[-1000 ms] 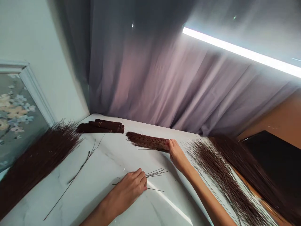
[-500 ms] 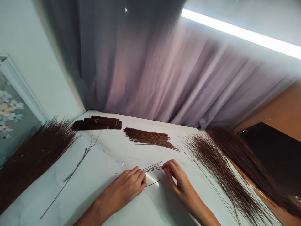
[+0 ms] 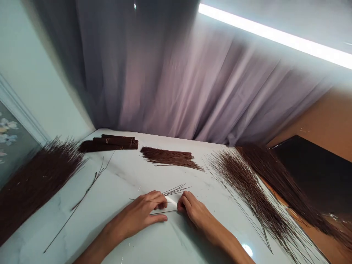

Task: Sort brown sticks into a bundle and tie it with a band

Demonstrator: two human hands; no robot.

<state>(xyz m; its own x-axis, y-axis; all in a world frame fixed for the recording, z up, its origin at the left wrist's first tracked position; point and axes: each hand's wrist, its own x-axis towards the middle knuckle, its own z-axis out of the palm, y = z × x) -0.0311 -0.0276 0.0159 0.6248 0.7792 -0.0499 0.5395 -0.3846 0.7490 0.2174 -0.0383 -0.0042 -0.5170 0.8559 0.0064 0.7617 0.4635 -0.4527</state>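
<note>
My left hand [image 3: 150, 209] rests low over the white table with its thumb stretched away from the bent fingers. A few thin dark-brown sticks [image 3: 176, 189] fan out beyond its fingertips; whether they are gripped or lie under the hand is hidden. One thin stick crosses over the left fingers toward my right hand [image 3: 192, 207], whose fingers are pinched on it. Another thin stick [image 3: 163, 212] runs from by the left thumb to the right fingers. Both hands are close together, a short gap apart.
Behind the hands lies a neat pile of brown sticks [image 3: 169, 156]. Tied dark bundles [image 3: 115, 142] sit at the back left. Large loose heaps flank the table, left [image 3: 41, 172] and right [image 3: 247, 183]. A few joined strands [image 3: 88, 190] lie left of my forearm.
My right hand has come left and down, closing its fingers on a stick. My left thumb has spread from the fingers. The view has shifted slightly right.
</note>
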